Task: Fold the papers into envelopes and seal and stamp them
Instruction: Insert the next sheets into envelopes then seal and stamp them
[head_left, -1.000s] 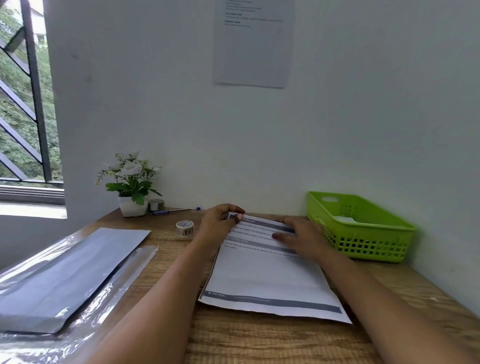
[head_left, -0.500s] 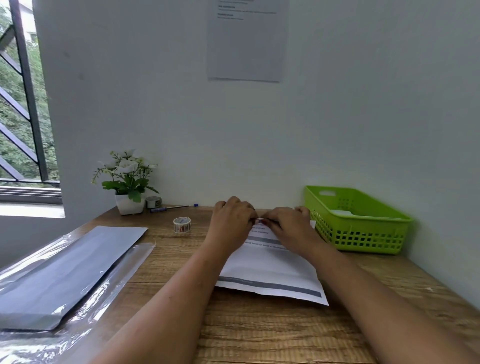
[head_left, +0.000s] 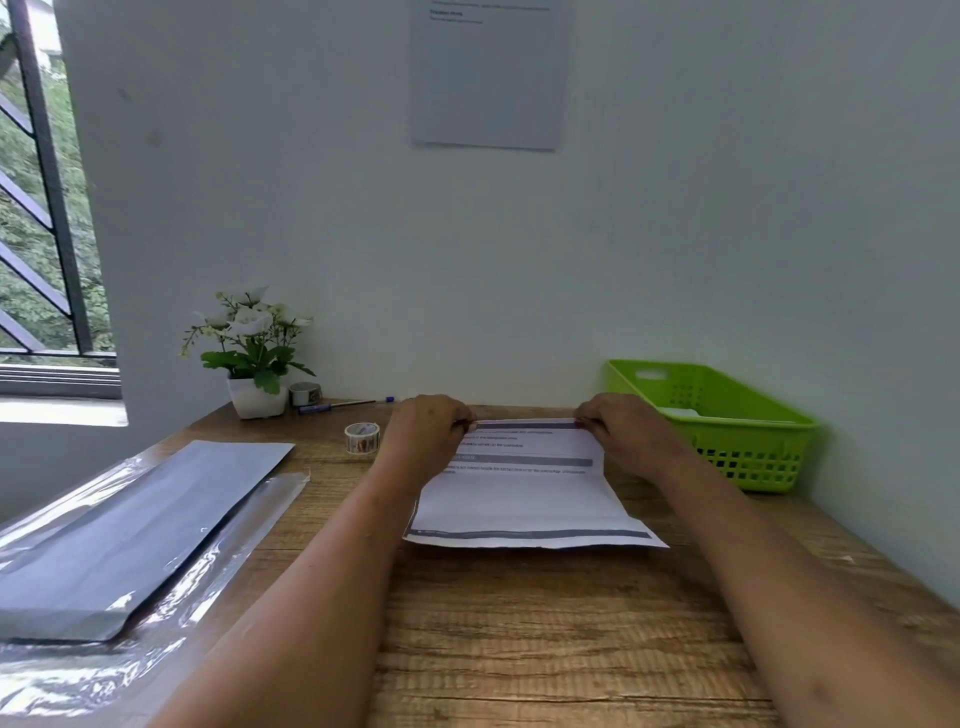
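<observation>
A white printed sheet of paper (head_left: 524, 499) with grey bands lies on the wooden desk (head_left: 545, 623) in front of me. My left hand (head_left: 423, 434) pinches its far left corner, fingers curled over the edge. My right hand (head_left: 628, 434) pinches the far right corner the same way. The far edge of the sheet looks slightly lifted between the two hands. A small roll of patterned tape (head_left: 362, 437) stands just left of my left hand.
A green plastic basket (head_left: 727, 415) holding something white sits at the right by the wall. A potted white flower (head_left: 252, 358), another tape roll (head_left: 305, 393) and a pen (head_left: 343, 405) line the back. Plastic-wrapped grey sheets (head_left: 119, 535) cover the left side.
My hands were together at the middle of the paper's far edge; they have slid apart to its two far corners. The sheet now lies squarer to me.
</observation>
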